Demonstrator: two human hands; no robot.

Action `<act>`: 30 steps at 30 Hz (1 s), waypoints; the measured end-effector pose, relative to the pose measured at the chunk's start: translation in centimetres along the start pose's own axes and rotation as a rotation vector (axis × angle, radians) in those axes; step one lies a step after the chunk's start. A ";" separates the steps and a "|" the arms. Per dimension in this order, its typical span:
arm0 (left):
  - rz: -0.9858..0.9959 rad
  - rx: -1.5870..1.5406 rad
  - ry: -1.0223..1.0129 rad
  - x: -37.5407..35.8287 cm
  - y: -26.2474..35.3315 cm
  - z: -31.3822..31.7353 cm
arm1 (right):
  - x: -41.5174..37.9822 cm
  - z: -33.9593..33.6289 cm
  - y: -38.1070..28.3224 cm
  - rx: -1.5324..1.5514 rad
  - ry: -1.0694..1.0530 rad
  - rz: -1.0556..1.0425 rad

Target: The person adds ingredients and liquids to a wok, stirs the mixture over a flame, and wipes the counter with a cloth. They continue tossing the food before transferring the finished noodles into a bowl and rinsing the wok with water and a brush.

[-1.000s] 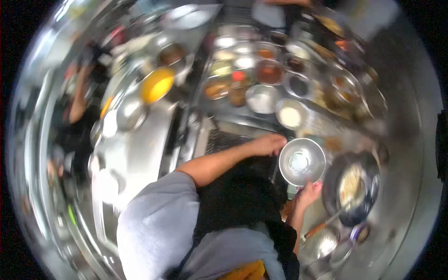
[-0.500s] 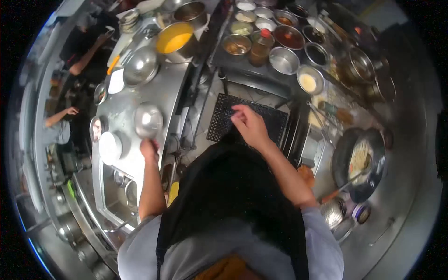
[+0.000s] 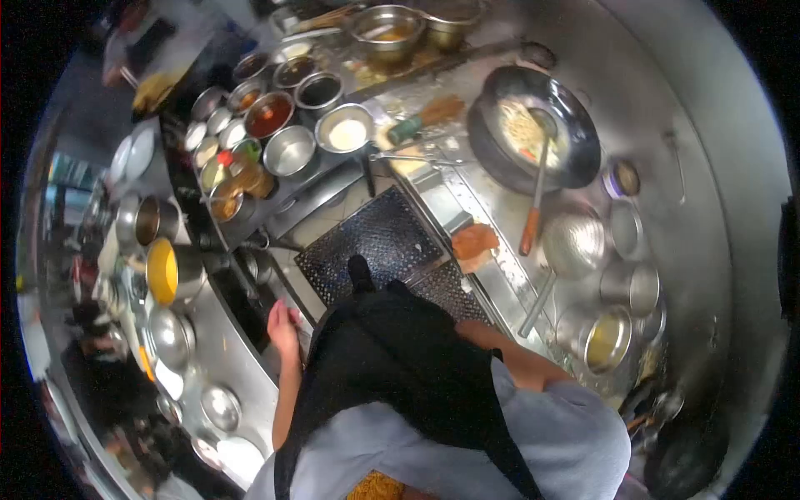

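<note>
With the half-curled left hand (image 3: 283, 329) empty, well apart from the wok (image 3: 575, 125), and the right hand hidden, its grip untellable, the ladle (image 3: 539, 177) inside the wok probably handles best by its wooden handle (image 3: 529, 230).

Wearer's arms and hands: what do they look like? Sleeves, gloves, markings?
Short grey sleeves, bare forearms. Left hand ungloved; no watch or band visible at that wrist. No markings I can make out. Right hand is out of sight.
</note>
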State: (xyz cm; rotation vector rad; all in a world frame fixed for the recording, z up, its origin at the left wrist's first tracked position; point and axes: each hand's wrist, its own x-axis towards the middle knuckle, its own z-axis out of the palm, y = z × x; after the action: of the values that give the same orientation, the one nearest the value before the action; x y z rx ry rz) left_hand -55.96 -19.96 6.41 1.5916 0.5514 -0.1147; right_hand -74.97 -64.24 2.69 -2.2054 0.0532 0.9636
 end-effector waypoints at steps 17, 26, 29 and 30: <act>0.666 0.292 0.277 20.7 14.9 12.7 | 1.2 -23.8 -3.0 1.005 1.058 0.514; 0.666 0.160 0.102 30.6 15.0 13.5 | 3.5 -23.0 -10.8 1.022 1.540 0.347; 0.672 0.051 0.079 31.4 15.6 12.3 | 2.8 -22.2 -10.8 0.875 1.492 0.482; 0.670 0.199 0.124 30.6 17.3 11.9 | 2.0 -22.9 -11.8 0.888 1.488 0.542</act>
State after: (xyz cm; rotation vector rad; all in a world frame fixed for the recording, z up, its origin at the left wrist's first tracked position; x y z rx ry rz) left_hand -19.06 -22.86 8.71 1.9092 0.0784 0.4464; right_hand -55.61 -69.44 19.07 -1.5438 1.4589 -0.6084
